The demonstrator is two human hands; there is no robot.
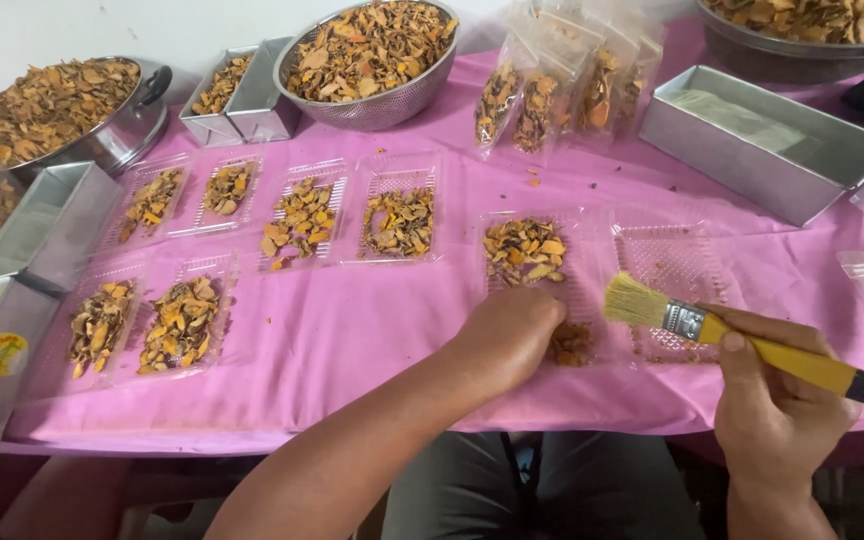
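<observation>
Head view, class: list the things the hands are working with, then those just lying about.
In use: left hand, right hand, paintbrush, open clear tray, dried orange slices.
Lying about: colander, filled bags, metal tin, six filled trays.

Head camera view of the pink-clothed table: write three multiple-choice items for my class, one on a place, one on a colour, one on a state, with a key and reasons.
1. Where is the round perforated metal colander of dried orange-brown slices?
A. far edge, centre
B. under the table
C. in the person's lap

2. What colour is the handle of the flat paintbrush?
A. green
B. yellow
C. white

3. What is the right hand doing?
A. lying flat, open
B. holding a bag
C. gripping the brush

Key: 1 A, it stands beyond the rows of clear plastic trays. 2 B, yellow handle with a black end. 3 C, the fingers wrap round the handle, while the left hand rests fisted on a tray.
</observation>
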